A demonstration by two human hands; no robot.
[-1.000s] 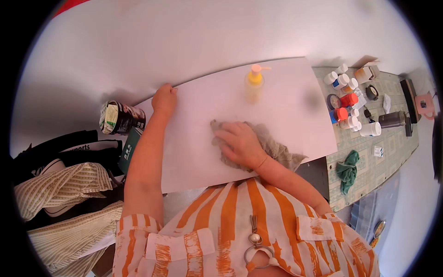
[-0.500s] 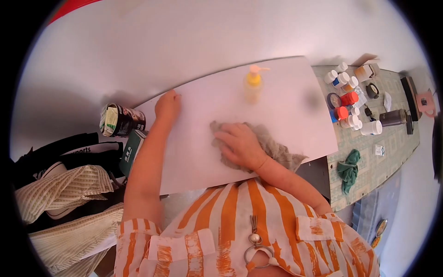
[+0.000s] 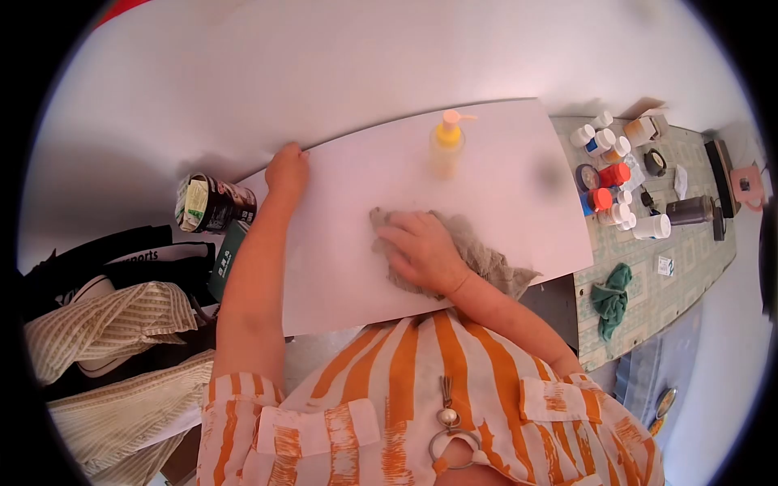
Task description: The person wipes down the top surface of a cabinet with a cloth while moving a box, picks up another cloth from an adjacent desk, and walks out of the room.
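Cloth [image 3: 488, 259], grey-brown, crumpled, frame centre, on white worktop [image 3: 510, 182]. Right hand [image 3: 423, 253] on top of cloth, fingers bent, can't tell if gripping. Left hand [image 3: 288, 172], left of centre, at worktop's far edge, fingers curled, grip unclear. Pump bottle [image 3: 446, 155] upright, upper centre.

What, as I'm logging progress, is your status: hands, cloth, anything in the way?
Right hand on the crumpled cloth, palm down. Left hand at the white tabletop's far-left edge. Pump bottle standing beyond the cloth, possibly in the way.
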